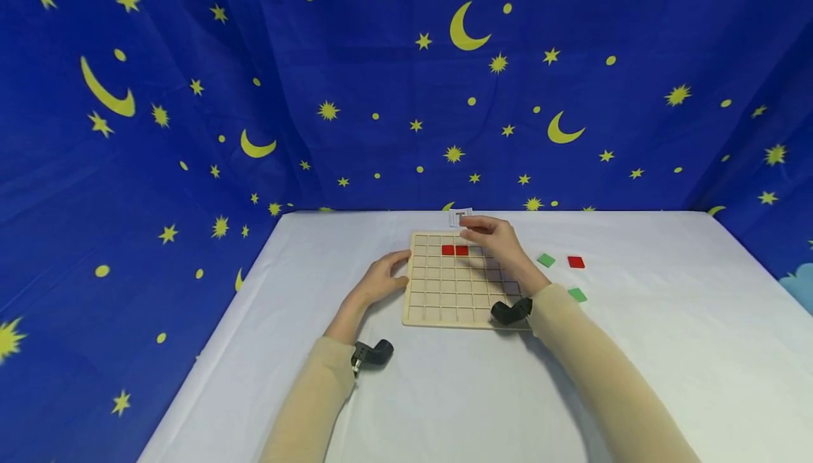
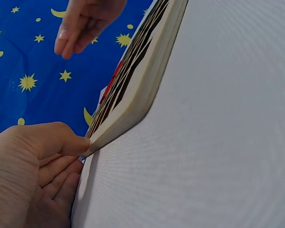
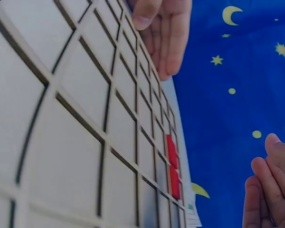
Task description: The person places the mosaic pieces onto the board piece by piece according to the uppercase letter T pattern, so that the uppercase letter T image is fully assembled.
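The wooden board (image 1: 448, 291) lay on the white table (image 1: 457, 392), with two red tiles (image 1: 448, 250) side by side in neighbouring squares toward its far side and most visible squares bare, so the filling looked barely begun. The left hand (image 1: 377, 281) rested thumb and fingertips against the board's left edge without closing round it, while the right hand (image 1: 498, 239) hovered above the far part, fingers fairly straight and seemingly empty. To the right, two green tiles (image 1: 545, 260) and another red tile (image 1: 576, 262) lay unplaced; beyond the far edge was a small card (image 1: 454, 219).
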A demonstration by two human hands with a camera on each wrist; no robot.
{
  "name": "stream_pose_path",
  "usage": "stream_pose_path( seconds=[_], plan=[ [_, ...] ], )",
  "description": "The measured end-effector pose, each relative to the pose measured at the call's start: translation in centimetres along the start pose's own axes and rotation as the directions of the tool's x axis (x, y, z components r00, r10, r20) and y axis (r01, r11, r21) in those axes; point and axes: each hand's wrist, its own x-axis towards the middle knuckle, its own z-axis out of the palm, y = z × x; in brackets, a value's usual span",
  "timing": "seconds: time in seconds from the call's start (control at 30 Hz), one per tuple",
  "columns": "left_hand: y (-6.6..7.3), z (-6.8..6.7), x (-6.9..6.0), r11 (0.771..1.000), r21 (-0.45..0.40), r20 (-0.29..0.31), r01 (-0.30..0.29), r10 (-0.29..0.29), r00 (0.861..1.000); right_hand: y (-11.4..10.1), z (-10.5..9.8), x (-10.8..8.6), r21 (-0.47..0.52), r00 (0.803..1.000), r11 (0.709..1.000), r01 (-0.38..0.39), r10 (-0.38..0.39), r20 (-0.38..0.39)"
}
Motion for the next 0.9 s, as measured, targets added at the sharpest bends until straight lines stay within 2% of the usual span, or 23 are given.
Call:
stream_pose_path(
  seconds=[0.13,0.23,0.47,0.67,0.9],
  plan=[
    [-0.1,-0.1,-0.1,1.000,0.004,-0.002,0.006,-0.006,1.000,-0.4,-1.2,-0.5,-0.022,1.000,1.000,-0.011,0.011,0.003],
    [-0.2,-0.2,-0.2,1.000,0.006,0.000,0.000,0.000,1.000,-0.1,-2.9,-1.1,-0.051,1.000,0.998,-0.022,0.021,-0.012],
    [-0.4,-0.2,-0.1,1.000,-0.011,-0.001,-0.010,0.010,1.000,0.8,-7.5,-2.8,-0.068,0.994,0.996,-0.053,0.047,-0.094],
    [-0.5,-0.1,-0.1,1.000,-0.021,0.010,-0.012,0.012,1.000,1.6,-11.0,-4.8,-0.126,0.984,0.988,-0.090,0.069,-0.162],
    [0.0,0.0,0.0,1.000,-0.013,0.005,0.011,-0.011,1.000,2.7,-14.3,-7.1,-0.206,0.962,0.965,-0.165,0.111,-0.248]
  ],
)
